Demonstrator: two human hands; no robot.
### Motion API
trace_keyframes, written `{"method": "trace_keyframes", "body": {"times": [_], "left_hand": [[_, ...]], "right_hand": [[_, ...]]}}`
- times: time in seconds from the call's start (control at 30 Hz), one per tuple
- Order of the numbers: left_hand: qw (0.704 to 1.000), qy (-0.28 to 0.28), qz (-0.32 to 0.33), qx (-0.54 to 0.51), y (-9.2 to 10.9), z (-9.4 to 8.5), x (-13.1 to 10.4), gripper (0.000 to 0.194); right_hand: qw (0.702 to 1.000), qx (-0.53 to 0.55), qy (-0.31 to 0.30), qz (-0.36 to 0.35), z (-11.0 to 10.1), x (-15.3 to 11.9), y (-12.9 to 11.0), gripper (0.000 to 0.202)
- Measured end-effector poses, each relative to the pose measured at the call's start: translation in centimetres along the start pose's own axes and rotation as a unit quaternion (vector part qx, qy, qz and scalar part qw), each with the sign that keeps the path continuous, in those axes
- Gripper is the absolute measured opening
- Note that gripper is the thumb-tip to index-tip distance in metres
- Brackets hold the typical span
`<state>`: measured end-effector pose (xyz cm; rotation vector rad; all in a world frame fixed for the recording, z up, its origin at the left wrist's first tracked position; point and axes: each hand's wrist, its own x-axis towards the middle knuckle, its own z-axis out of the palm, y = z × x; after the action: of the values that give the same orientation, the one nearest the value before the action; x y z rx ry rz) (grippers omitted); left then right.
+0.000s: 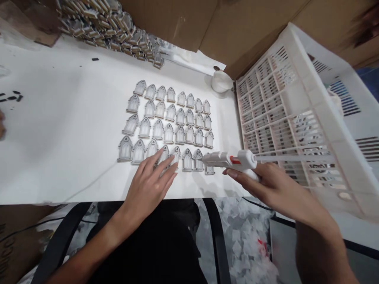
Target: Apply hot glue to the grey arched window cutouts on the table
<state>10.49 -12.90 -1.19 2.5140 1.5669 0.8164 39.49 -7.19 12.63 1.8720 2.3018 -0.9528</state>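
We see four rows of small arched pieces (179, 135) laid out on the white table (68, 150), in front of us. Our right hand (268, 183) is wrapped around the handle of a white glue gun (226, 159) with a red mark on its side. The gun points leftward, its nozzle over the nearest row, toward that row's right end, and a pale stick (293, 158) runs out of its back. Our left hand (151, 183) is palm down with fingers extended and slightly parted, grasping nothing that we can see; its fingertips lie over the middle of the same row, though we cannot tell whether they press on the pieces or just hover. To the right a white slatted crate (310, 79) stands tilted, near a small white cup (222, 82). At the back, a heap of similar pieces (112, 29) lies beside brown cardboard (174, 23).
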Motion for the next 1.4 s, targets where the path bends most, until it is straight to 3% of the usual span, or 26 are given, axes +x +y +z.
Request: {"method": "trace_keyframes", "body": {"times": [0.13,0.23,0.43,0.67,1.03,1.23,1.4], "left_hand": [[0.999,-0.004,0.035,-0.004,0.0,0.3,-0.5,0.041],[1.000,-0.007,0.025,-0.005,0.3,0.4,-0.3,0.036],[1.000,-0.008,-0.016,-0.019,0.5,0.2,0.0,0.027],[0.999,-0.006,-0.020,-0.026,0.4,0.3,-0.1,0.027],[1.000,-0.005,-0.016,-0.022,0.4,0.4,-0.2,0.025],[1.000,0.002,-0.013,-0.022,0.3,0.5,-0.1,0.024],[1.000,0.008,-0.012,-0.021,0.3,0.5,-0.1,0.023]], "right_hand": [[0.998,0.058,-0.030,0.022,1.8,1.4,-0.8,0.063],[0.995,0.092,-0.044,0.015,3.3,2.2,-0.9,0.062],[0.997,0.072,-0.006,0.015,4.8,2.9,-0.9,0.063],[0.997,0.072,-0.025,0.022,5.0,3.3,-1.2,0.066],[0.999,-0.010,0.032,-0.016,6.1,3.2,-0.6,0.065],[0.999,-0.009,0.002,-0.034,4.5,3.4,-1.9,0.058],[0.996,-0.080,-0.019,-0.031,3.4,3.7,-3.0,0.064]]}}
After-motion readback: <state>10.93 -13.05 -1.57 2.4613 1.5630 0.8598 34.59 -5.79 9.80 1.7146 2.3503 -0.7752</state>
